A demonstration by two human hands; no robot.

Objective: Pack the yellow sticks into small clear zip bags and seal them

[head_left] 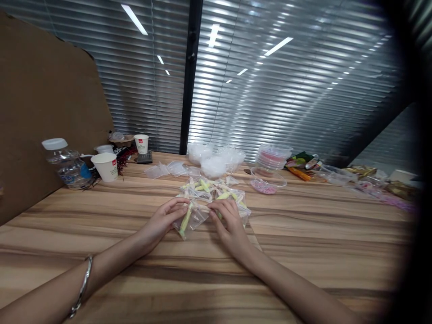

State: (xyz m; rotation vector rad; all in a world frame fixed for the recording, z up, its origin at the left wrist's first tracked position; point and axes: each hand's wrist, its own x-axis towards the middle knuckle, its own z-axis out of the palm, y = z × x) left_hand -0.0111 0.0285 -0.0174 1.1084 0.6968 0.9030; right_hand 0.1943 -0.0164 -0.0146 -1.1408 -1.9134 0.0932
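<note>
A small clear plastic bag (197, 218) with a yellow-green strip inside lies tilted between my hands. My left hand (168, 215) pinches its upper left edge, fingers closed. At the bag's upper right corner, the fingers of my right hand (230, 227) are pressed together on the plastic. Just behind, a pile of similar clear bags (202, 186) with yellow and pale pieces rests on the wooden table (141, 279). Some of these bags also lie beneath and beside my right hand. What the pieces are is too small to make out.
Behind the pile sit white fluffy clumps (214, 165) and flat empty bags (165, 169). Stacked clear tubs (272, 157) and a tub with pink bits (265, 185) stand right. Paper cups (107, 167), a plastic bottle (69, 164) and a cardboard panel (47, 99) are left.
</note>
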